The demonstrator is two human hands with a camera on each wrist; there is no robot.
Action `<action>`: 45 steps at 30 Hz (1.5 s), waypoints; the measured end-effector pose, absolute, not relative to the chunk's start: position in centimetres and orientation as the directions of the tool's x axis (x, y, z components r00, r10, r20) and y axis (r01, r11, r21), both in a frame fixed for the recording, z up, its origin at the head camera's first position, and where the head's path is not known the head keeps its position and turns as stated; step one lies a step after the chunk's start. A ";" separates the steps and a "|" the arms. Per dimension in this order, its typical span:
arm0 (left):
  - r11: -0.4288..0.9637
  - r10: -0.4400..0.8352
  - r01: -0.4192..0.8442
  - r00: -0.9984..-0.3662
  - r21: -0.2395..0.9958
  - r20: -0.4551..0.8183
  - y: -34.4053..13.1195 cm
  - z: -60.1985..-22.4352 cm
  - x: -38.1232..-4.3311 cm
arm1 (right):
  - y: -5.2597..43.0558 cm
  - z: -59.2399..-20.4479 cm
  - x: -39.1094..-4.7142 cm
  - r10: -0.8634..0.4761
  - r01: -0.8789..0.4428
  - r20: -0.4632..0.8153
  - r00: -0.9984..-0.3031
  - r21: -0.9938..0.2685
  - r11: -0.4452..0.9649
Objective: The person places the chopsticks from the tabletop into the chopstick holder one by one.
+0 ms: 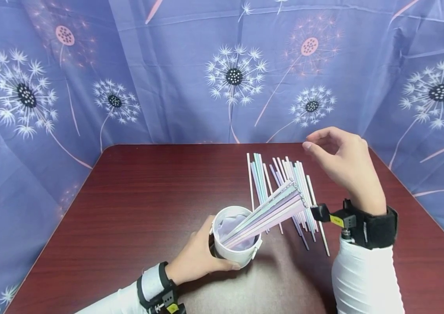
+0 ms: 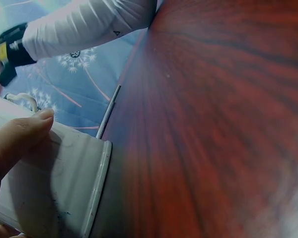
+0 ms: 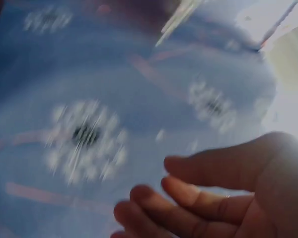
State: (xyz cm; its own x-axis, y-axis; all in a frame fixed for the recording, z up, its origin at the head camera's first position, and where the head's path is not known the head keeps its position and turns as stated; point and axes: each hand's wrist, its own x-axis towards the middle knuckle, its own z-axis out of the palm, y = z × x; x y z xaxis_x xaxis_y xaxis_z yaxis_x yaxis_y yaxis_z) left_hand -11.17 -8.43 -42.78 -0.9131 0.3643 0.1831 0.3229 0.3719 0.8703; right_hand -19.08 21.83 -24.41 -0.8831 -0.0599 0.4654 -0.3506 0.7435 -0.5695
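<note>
While a white pail of tilted pastel sticks is gripped by the left hand, the fingers of the right hand are held empty, loosely curved; to their left, toward the pail, loose sticks are spread front-to-back on the counter.

the right wrist view's patterned cloth blurs beside bright glare.

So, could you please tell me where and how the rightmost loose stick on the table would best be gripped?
Probably by its near end, pinched from above and the right by the right hand: the rightmost stick is thin, that end juts out past the other loose sticks, and none lie on its right side.
</note>
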 end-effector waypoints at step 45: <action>0.367 0.380 0.351 -0.902 0.861 0.205 -8.3 -43.0 -11.2 | 28.8 -36.7 -28.3 0.071 0.209 -0.351 -0.934 -0.372 0.904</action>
